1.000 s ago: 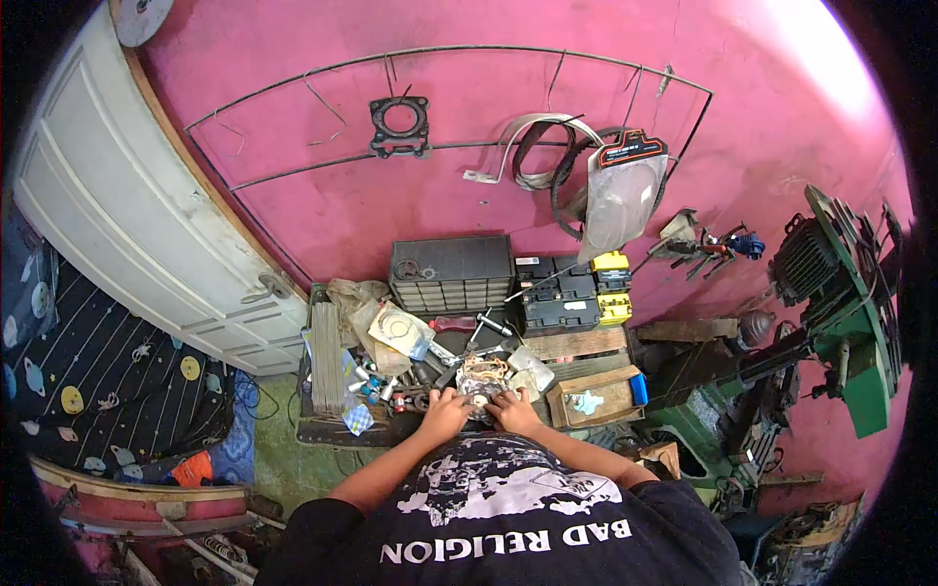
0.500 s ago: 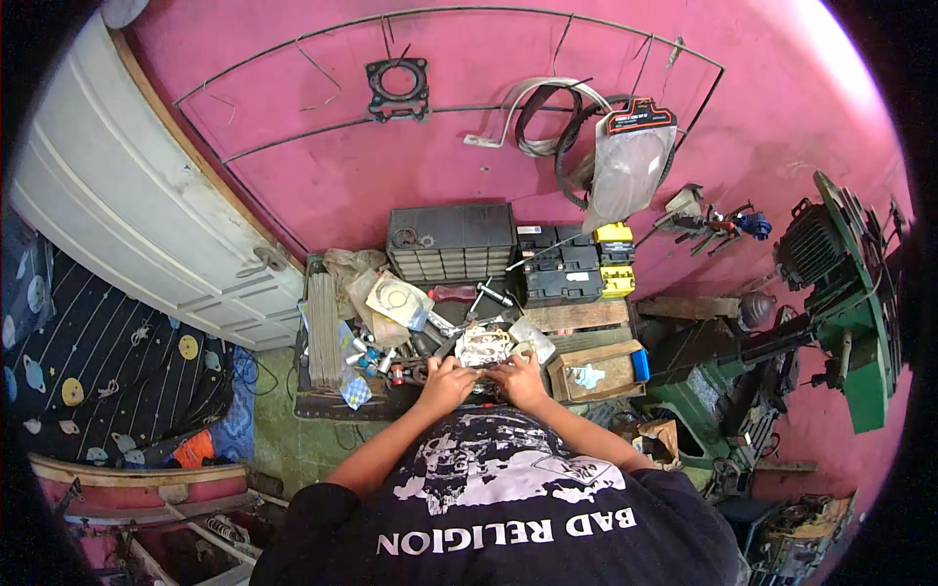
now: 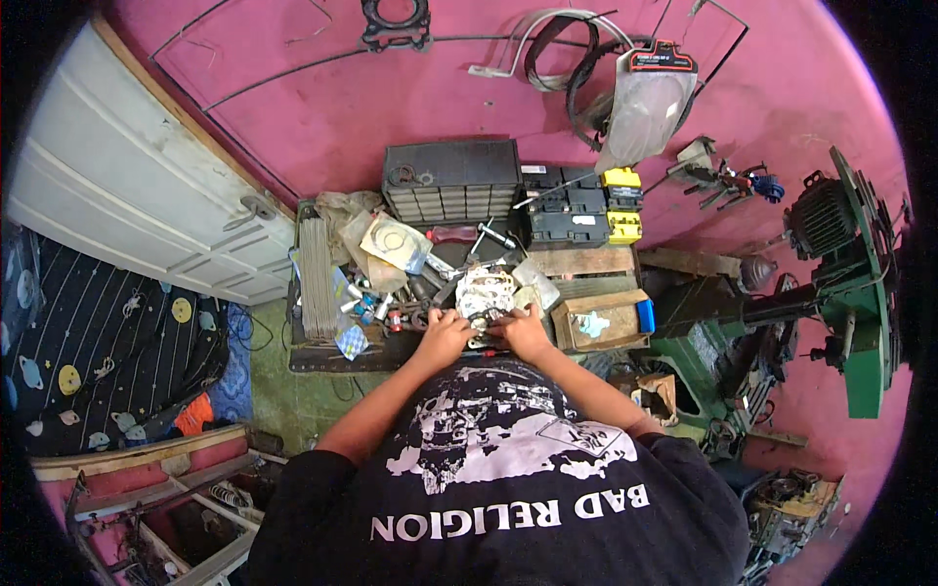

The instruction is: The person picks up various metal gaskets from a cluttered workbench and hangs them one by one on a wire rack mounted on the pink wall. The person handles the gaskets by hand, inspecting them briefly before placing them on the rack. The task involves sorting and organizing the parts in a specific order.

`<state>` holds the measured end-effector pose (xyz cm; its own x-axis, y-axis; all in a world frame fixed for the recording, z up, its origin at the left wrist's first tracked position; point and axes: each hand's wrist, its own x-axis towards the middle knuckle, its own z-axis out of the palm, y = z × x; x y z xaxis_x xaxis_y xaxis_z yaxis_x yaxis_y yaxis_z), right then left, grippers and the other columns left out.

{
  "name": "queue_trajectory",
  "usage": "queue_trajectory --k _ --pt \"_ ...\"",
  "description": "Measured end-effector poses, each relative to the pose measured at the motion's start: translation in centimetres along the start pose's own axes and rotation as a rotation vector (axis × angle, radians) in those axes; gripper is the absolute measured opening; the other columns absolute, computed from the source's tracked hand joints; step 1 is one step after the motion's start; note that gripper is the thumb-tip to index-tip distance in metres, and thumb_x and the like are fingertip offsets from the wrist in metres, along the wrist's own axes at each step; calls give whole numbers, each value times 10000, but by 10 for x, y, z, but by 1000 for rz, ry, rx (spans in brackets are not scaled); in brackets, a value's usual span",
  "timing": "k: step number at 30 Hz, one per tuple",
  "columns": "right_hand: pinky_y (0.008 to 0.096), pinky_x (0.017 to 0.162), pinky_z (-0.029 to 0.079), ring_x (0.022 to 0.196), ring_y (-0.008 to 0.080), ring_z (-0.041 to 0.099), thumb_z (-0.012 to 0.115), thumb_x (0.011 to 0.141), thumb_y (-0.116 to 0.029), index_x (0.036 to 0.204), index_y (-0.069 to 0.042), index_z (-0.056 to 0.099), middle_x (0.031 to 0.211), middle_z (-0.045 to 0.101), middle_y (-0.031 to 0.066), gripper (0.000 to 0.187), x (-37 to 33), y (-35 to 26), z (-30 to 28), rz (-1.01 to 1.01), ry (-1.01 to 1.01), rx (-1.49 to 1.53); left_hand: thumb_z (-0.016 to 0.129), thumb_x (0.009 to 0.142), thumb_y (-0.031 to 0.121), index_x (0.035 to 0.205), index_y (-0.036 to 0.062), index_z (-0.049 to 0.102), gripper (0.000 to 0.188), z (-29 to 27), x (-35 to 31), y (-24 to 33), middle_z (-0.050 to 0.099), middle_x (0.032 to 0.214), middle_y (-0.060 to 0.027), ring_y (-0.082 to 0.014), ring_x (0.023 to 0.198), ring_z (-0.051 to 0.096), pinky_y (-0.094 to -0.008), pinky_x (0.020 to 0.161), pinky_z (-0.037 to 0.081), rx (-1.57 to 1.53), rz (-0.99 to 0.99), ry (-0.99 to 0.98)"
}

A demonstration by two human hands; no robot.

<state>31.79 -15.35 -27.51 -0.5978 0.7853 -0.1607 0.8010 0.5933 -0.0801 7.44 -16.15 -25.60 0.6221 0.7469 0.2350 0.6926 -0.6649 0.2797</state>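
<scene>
My left hand (image 3: 446, 334) and my right hand (image 3: 524, 333) are close together at the near edge of the cluttered workbench (image 3: 391, 359). Both have their fingers bent inward, the fingertips on either side of a small round part with a dark rim (image 3: 479, 320). The fingers partly cover it, so its kind is unclear. Just beyond lies a pale, flat piece with cut-out openings, like a gasket (image 3: 487, 289). A clear plastic bag (image 3: 535, 281) is right of it. Left of my left hand are small metal parts, among them a red-and-silver piece (image 3: 395, 320).
A drawer cabinet (image 3: 449, 166) and several batteries (image 3: 567, 227) line the back of the bench. A red-handled screwdriver (image 3: 451, 234) and a T-handle wrench (image 3: 496, 234) lie before them. A wooden box (image 3: 598, 322) stands right, near a green drill press (image 3: 865, 361).
The view has tilted downward, so the bench and wall sit higher in the picture. My hands stay together at the bench edge, and the small round part between them now shows more.
</scene>
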Motion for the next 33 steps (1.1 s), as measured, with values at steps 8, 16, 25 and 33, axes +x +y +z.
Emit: queue_trajectory --k 8,16,25,33 --pt "471 998 337 1050 175 616 752 798 -185 1037 -269 775 947 751 1 254 2 -9 -69 40 515 367 757 797 227 961 165 780 176 -27 10 2 722 932 -22 -186 978 593 -420 887 364 -183 -233 254" --pt "271 822 509 883 101 657 669 953 -117 996 5 753 981 743 38 154 20 -20 -108 428 424 1751 752 885 142 927 -11 742 159 -72 22 -15 689 793 -26 -102 721 594 -265 668 465 -940 -492 285" --pt "268 794 509 849 100 647 633 987 -149 1022 5 734 951 736 34 187 33 -34 -111 447 397 1982 685 949 123 1016 -27 711 167 -68 22 -6 686 845 15 -38 734 570 -210 651 448 -1139 -717 323" --pt "242 684 434 730 34 518 720 921 -126 888 -5 737 779 663 -52 126 35 -28 -72 462 302 1469 673 957 121 1051 -27 694 176 -60 5 -26 684 899 7 -55 797 588 -215 734 462 -1232 -818 422"
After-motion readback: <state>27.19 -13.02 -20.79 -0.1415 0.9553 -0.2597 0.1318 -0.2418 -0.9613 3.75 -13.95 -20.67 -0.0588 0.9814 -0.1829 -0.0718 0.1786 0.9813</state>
